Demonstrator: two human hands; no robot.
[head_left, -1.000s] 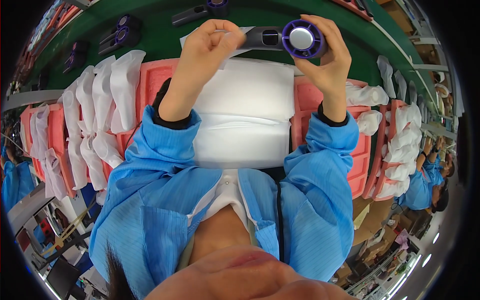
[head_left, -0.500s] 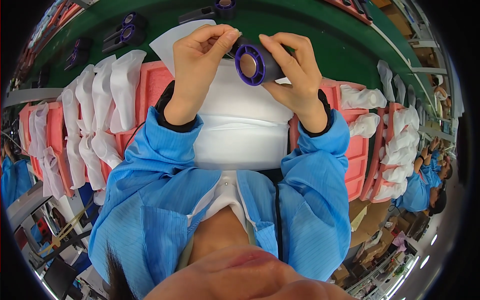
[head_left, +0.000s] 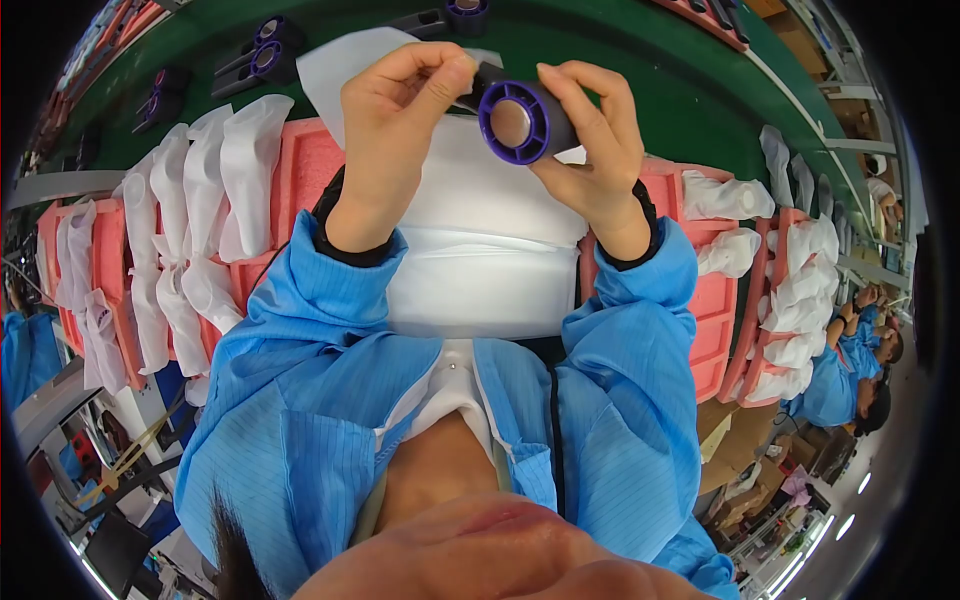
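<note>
Pinching from both sides, the fingers [head_left: 455,75] of the left hand [head_left: 395,150] and those of the right hand [head_left: 590,150] grasp a small dark fan [head_left: 520,120] with a purple ring round its face. The fan is held up in the air between the two hands, above a white pad [head_left: 480,250], its round face turned toward the camera. The left thumb and forefinger close on the fan's dark rear end; the right hand cups the ring from the side and below. Blue sleeves [head_left: 300,330] with black cuffs run back from both wrists. Pink trays [head_left: 305,160] flank the pad, with white pouches [head_left: 200,200] stacked on them at left and right. Beyond lies the green bench [head_left: 640,50], where more dark fans [head_left: 262,58] rest. At the far right, other people in blue [head_left: 840,380] sit along the line.
</note>
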